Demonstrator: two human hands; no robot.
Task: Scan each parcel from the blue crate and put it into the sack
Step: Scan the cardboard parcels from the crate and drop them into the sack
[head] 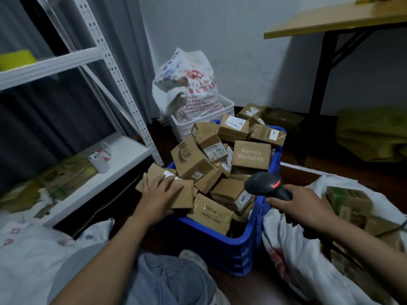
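Note:
A blue crate [222, 243] in the middle of the floor is heaped with several brown cardboard parcels [251, 154]. My left hand [159, 194] lies on top of a flat parcel [182, 195] at the crate's near left corner, fingers wrapped over it. My right hand [301, 205] grips a black barcode scanner [266, 186] with a red light, its head over the crate's right rim and pointing left. An open white sack [308, 267] lies to the right of the crate, with several parcels [348, 203] inside.
A full white sack [187, 84] stands in a white bin [226, 108] behind the crate. White metal shelving [103, 170] stands at left, a wooden table [330, 20] at upper right. More parcels [251, 111] lie behind the crate. My knee [167, 280] is in front.

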